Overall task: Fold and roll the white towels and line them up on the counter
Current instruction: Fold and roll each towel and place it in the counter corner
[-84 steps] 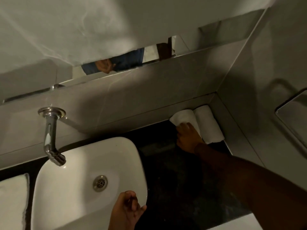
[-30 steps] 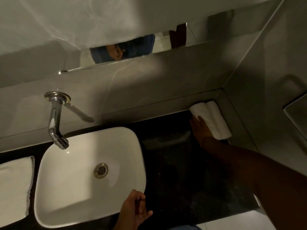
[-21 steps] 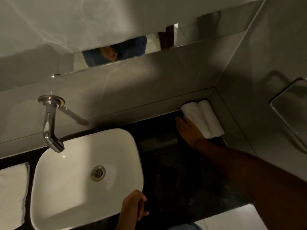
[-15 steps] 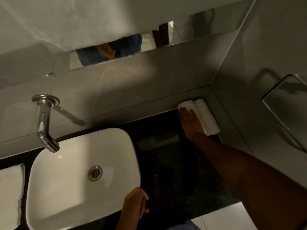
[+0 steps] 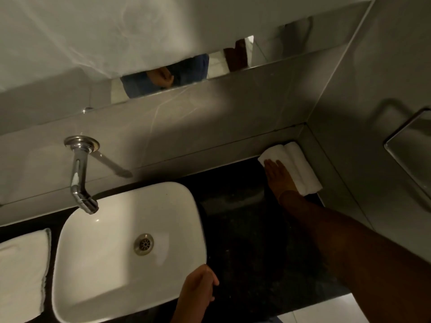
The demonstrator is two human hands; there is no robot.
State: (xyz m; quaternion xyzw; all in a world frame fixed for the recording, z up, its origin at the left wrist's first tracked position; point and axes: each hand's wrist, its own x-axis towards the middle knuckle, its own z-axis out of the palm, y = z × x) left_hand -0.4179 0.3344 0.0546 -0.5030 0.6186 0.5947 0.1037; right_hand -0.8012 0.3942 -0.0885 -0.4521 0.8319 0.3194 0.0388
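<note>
Two rolled white towels (image 5: 298,166) lie side by side in the far right corner of the dark counter (image 5: 245,224), against the wall. My right hand (image 5: 278,176) lies flat, fingers stretched out, on the left side of the nearer roll. My left hand (image 5: 198,292) rests with curled fingers at the near right rim of the white basin (image 5: 77,271), holding nothing that I can see. A folded white towel (image 5: 22,273) lies flat on the counter left of the basin.
A chrome spout (image 5: 80,178) juts from the tiled wall over the basin. A mirror (image 5: 163,75) runs above the backsplash. A metal-framed fixture (image 5: 410,145) is set in the right wall. The counter's front edge is at the lower right.
My right hand has flattened and slid along the nearer roll, pressing it against the other in the corner. My left hand stayed at the basin's rim. The view shifted slightly.
</note>
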